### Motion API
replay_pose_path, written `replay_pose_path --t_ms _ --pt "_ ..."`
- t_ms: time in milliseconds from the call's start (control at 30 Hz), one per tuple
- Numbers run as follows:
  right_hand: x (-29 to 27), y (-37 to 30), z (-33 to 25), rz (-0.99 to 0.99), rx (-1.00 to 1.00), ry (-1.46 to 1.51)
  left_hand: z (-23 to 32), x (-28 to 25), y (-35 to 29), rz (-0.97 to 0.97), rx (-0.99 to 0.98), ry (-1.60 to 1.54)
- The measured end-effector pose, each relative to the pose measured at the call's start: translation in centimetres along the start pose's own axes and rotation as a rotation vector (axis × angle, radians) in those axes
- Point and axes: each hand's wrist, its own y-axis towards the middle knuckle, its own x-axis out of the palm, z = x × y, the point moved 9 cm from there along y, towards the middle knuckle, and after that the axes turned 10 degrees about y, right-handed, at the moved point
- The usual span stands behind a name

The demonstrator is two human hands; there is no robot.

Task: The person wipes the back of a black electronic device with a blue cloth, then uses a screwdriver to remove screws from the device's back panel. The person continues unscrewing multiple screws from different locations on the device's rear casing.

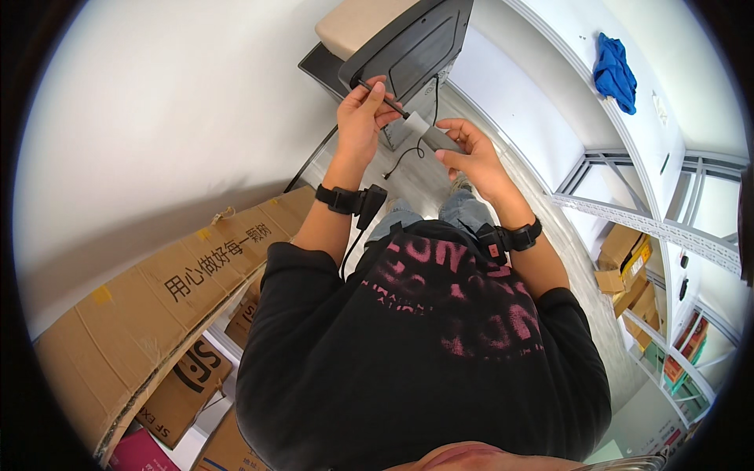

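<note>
storeroom | metal shelving (667, 229) | stacked cardboard boxes (157, 314) | bare walls

Your left hand (363, 110) sits at 11 o'clock, right hand (470, 153) at 1, slim grey handheld tool (428, 132) between them; flattened brown cardboard boxes (157, 314) at 8, white metal shelving (675, 235) at 3.

Matt dark plastic panel (416, 47), rough brown cardboard (157, 314).

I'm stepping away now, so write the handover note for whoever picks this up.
Left hand: fingers pinch a thin dark rod, its far end by the lower edge of the dark flat panel.
Right hand: holds a small grey device with a white end; a black cable hangs below.
Done: both pieces in hand, rod tip at the white end.
Left: whether they are joined cannot be told.
</note>
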Motion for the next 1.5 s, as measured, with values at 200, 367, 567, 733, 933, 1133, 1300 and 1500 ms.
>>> replay_pose_path --t_ms 200,367,567,733,933,1133,1300,1500 --pt "-0.4 0.2 0.8 -0.003 0.003 -0.082 -0.4 -0.3 0.5 -0.007 0.004 0.049" --pt "0.6 -0.3 1.5 -0.098 0.277 0.264 -0.1 -0.6 0.3 0.024 0.037 0.06" --pt "0.3 0.5 0.4 -0.054 -0.074 -0.142 0.2 0.2 -0.3 0.038 -0.01 -0.005" --pt "-0.2 1.1 0.5 -0.039 -0.219 -0.501 -0.4 -0.3 0.3 -0.011 0.011 0.091" --pt "0.4 0.3 2.2 -0.099 0.342 0.052 0.0 -0.4 0.0 0.01 0.027 0.068" --pt "-0.2 0.8 2.3 -0.038 0.173 -0.045 -0.2 -0.2 0.0 -0.013 0.002 0.05" --pt "-0.5 1.2 0.7 0.001 -0.142 -0.403 -0.2 0.0 0.1 -0.017 0.013 0.06" --pt "0.1 0.7 0.7 -0.031 0.095 -0.138 0.0 -0.1 0.1 -0.024 0.036 0.092"
